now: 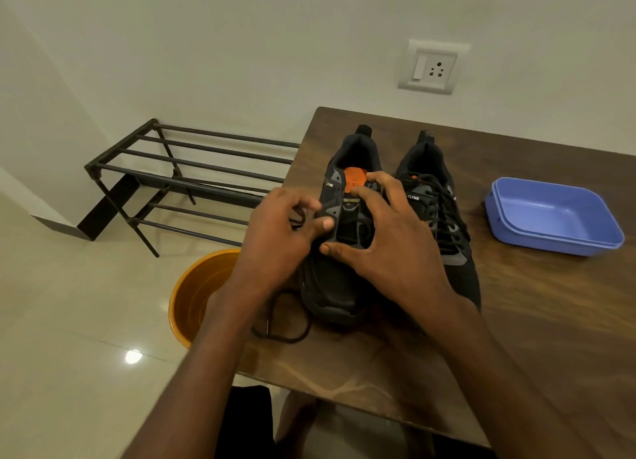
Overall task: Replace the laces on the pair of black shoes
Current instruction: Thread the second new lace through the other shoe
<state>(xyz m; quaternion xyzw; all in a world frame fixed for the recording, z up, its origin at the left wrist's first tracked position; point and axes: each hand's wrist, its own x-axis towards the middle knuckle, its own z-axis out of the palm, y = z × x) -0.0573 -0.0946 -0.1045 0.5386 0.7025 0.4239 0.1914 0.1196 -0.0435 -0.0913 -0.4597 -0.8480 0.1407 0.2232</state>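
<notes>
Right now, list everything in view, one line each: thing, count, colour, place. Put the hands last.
table: one, dark brown wood, right half.
left shoe: one, black, on table, partly unlaced.
right shoe: one, black, beside it, laced.
loose lace: one, black, table's left edge.
tub: one, blue, on table, far right.
bucket: one, orange, on floor.
rack: one, black metal, by wall.
wall socket: one, white, on wall.
left hand: at left shoe's eyelets, fingers curled.
right hand: grips left shoe's tongue area.

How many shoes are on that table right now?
2. The left shoe sits under both hands near the table's left edge; the right shoe stands beside it on its right, still laced. None looks hidden.
</notes>
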